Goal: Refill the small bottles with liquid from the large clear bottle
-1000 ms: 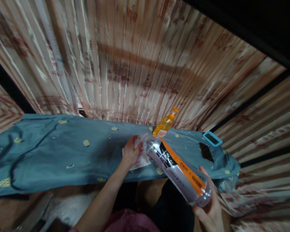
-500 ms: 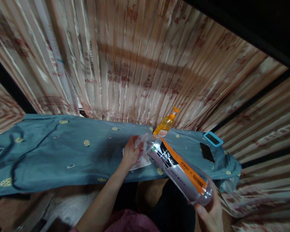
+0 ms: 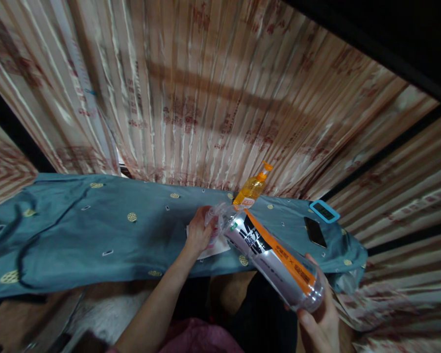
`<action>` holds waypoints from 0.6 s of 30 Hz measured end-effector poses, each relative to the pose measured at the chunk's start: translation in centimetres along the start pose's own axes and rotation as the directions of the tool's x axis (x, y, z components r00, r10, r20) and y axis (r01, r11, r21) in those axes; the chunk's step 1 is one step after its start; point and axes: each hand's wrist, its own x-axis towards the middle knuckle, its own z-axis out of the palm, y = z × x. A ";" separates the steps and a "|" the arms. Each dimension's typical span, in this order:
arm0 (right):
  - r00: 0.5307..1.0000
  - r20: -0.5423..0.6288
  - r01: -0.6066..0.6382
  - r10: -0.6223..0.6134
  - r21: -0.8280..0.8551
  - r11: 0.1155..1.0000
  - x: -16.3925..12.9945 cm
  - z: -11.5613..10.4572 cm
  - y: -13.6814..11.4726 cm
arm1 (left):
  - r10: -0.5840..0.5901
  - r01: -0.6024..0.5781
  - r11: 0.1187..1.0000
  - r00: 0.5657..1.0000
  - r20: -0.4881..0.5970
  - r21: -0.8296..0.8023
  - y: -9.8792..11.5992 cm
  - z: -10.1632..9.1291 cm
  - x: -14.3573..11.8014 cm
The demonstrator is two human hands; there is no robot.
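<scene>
Pleated pink-and-cream curtains with red print hang behind a long table (image 3: 77, 245) draped in a teal cloth dotted with small yellow medallions.

Toward the middle of the table, the left hand (image 3: 198, 234) is closed around a small clear plastic container (image 3: 213, 223), holding it over a white sheet of paper (image 3: 213, 247) that lies flat on the cloth. The mouth of a large clear plastic bottle with a silver-grey label and an orange stripe (image 3: 275, 264) meets that small container, touching or just short of it; the blur there hides which.

The big bottle's long axis slants from its neck, up and to the left at the left hand, down and to the right toward the person's body, where the right hand (image 3: 318, 323) cups its base from below, fingers wrapped up the side. So the neck end is nearest the left hand and the base nearest the right.

Just behind the neck stands an amber pump bottle with an orange nozzle (image 3: 252, 189), upright. Further right lie a black phone (image 3: 314, 232) and a blue-framed device (image 3: 324, 211), well apart from both hands.
</scene>
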 end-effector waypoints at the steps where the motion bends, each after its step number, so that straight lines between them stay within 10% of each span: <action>1: 1.000 -0.006 -0.010 0.010 0.001 1.000 0.0 0.0 -0.1 | -0.001 0.001 1.000 1.000 0.000 0.001 0.0 0.0 0.0; 18: 1.000 0.017 0.016 -0.016 -0.011 1.000 0.1 -0.3 0.1 | 0.012 -0.012 1.000 1.000 -0.009 -0.011 0.3 0.0 0.0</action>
